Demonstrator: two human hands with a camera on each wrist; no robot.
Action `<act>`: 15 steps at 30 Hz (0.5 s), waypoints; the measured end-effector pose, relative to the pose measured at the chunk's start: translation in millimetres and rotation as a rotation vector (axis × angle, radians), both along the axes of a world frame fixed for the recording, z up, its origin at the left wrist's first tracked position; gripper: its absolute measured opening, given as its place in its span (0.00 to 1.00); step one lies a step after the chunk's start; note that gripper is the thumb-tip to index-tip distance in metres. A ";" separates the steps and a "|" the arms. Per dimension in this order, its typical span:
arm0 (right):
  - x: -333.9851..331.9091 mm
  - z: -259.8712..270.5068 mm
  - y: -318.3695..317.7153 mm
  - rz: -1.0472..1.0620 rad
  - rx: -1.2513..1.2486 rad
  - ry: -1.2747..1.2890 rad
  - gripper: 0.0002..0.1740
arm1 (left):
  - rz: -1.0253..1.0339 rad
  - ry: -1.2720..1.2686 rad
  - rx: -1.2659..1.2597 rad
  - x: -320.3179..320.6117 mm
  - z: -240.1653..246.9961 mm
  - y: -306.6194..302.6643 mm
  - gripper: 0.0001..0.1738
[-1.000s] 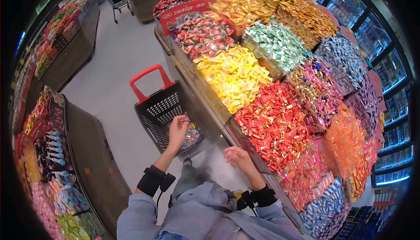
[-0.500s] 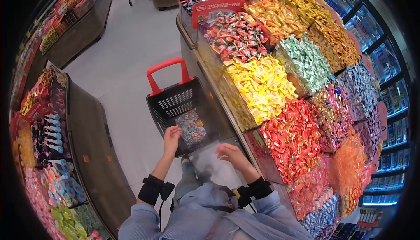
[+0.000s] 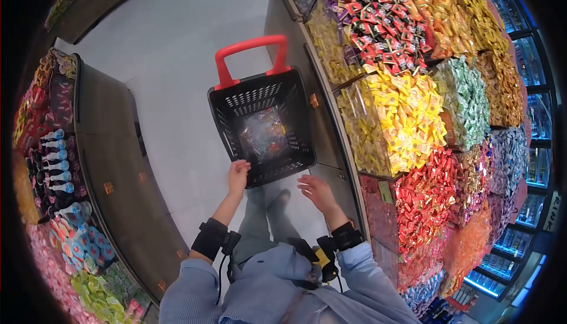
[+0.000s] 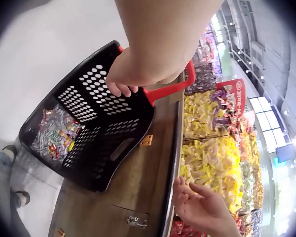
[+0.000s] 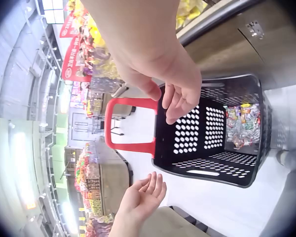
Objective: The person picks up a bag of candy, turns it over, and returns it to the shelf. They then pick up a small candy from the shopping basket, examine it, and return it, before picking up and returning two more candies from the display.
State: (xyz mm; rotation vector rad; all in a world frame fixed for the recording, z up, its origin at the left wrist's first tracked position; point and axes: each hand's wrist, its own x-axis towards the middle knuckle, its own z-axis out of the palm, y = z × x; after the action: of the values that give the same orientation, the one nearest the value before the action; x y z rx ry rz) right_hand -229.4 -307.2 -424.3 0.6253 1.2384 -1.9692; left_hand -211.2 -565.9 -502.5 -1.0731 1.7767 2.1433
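A black shopping basket with holes in its walls stands on the floor before me, its red handle raised on the far side. Inside, at the bottom, lie several shiny wrapped packets. My left hand is at the basket's near left corner, fingers relaxed and holding nothing. To the right, near the basket's near right corner, my right hand hangs with fingers loosely spread and nothing in it. Both hands also show in the right wrist view, the right overlapping the basket and the left beside it.
A long display of wrapped sweets runs along the right, with yellow packets, red ones and green ones. Another brown counter bounds the aisle on the left. Lit fridges line the far right. Pale floor lies between the counters.
The head view has turned, so the basket appears further right and the display has shifted right. My left hand, over the basket a second ago, now appears at its near corner.
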 end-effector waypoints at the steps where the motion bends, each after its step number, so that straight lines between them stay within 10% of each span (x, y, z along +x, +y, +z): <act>1: 1.0 -9.6 -1.3 -0.016 -0.011 -0.041 0.16 | -0.002 -0.061 0.031 3.3 -6.6 3.0 0.12; 15: 8.6 -84.8 -12.2 -0.154 0.048 -0.328 0.16 | -0.082 -0.060 0.004 14.4 -44.5 -12.8 0.10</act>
State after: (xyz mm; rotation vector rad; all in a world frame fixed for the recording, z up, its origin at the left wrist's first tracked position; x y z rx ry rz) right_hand -220.8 -319.5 -509.1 1.0488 1.0623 -1.8690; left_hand -196.8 -578.7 -547.0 -1.0332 1.7580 2.0442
